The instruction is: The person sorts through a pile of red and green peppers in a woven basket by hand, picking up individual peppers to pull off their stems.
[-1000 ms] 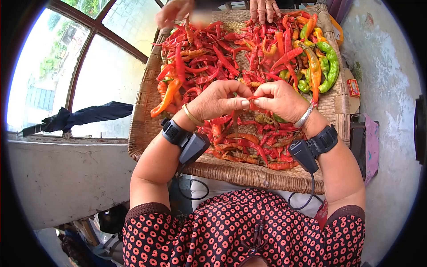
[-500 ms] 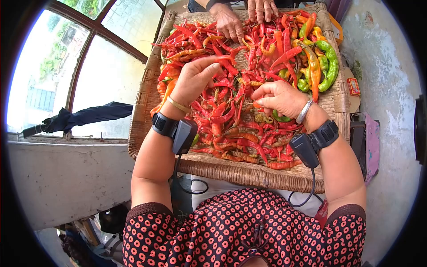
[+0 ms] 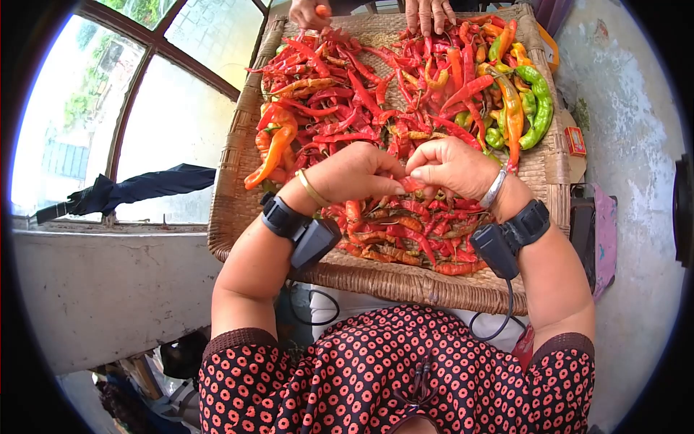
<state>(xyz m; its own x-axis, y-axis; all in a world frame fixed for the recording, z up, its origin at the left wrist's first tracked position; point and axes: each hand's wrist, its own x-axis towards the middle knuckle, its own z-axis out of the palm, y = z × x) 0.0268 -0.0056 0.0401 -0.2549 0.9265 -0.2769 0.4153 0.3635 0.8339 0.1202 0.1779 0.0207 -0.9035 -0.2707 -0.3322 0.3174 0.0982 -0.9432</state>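
Note:
My left hand [image 3: 361, 173] and my right hand [image 3: 452, 168] meet over the near middle of a large woven tray [image 3: 376, 278]. Between my fingertips is a red chili pepper [image 3: 412, 184], mostly hidden by the fingers. Both hands are closed, with thumb and fingers pinching at it. Below and around them lie many wrinkled red chili peppers [image 3: 408, 224]. A heap of smoother red chilies [image 3: 347, 94] spreads beyond my left hand.
Green peppers [image 3: 536, 108] lie at the tray's right side, an orange pepper [image 3: 273, 155] at its left. Across the tray are another person's hands [image 3: 428, 14], one holding something orange-red. A folded dark umbrella [image 3: 152, 189] rests on the window ledge.
My left hand has come down and right from the chili heap to meet my right hand. The other person's hand at the left has drawn back to the far edge.

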